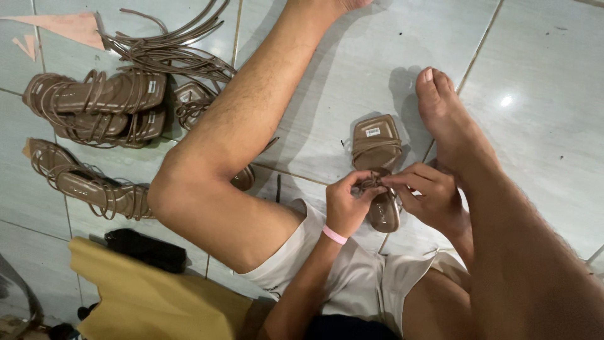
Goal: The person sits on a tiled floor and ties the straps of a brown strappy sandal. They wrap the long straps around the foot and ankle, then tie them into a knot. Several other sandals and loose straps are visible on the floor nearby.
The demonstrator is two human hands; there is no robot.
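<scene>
between the hands [384, 192], a tan strappy sandal [377, 148] lies flat.

Sandal [376, 151]: smooth tan leather-like, slight sheen. Floor tiles [541, 113]: glossy grey. Shorts [340, 277]: pale satiny cloth.

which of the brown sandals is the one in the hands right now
The brown sandal lying alone on the tiles between the legs: both hands, left hand and right hand, pinch its straps. The other sandals lie untouched in a pile at the far left.
</scene>
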